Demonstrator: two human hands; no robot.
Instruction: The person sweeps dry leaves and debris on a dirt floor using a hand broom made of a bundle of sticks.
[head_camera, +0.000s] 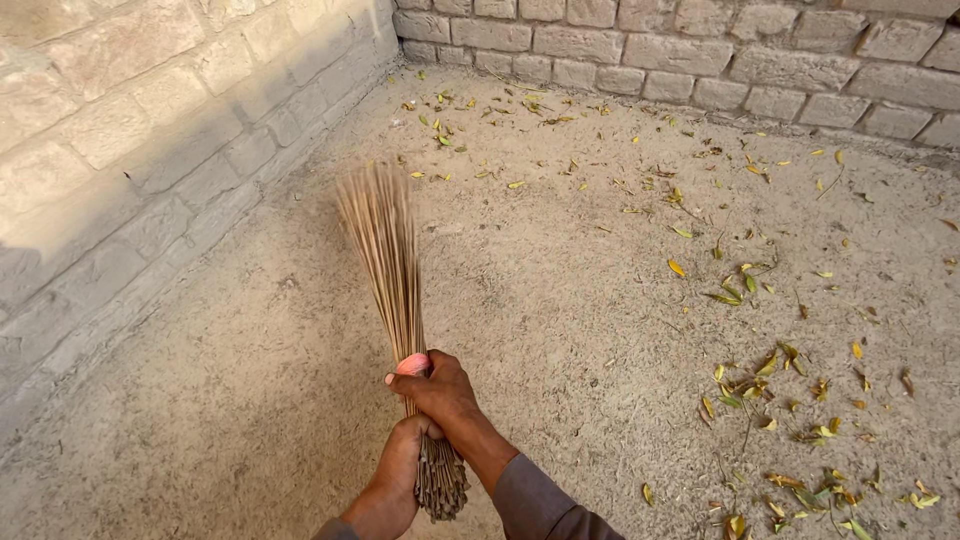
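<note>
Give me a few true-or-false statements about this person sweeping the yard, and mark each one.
1. Both hands grip the bundle of thin brown sticks tied as a broom. True: the right hand is higher, the left hand lower near the butt end.
2. A blue band binds the broom. False: the band is pink.
3. The yellow and green fallen leaves lie mostly on the right of the dirt ground. True.
4. The walls are smooth painted plaster. False: the pale brick walls show bare blocks and joints.
5. The broom lies flat on the ground. False: it is held, bristles pointing away.
</note>
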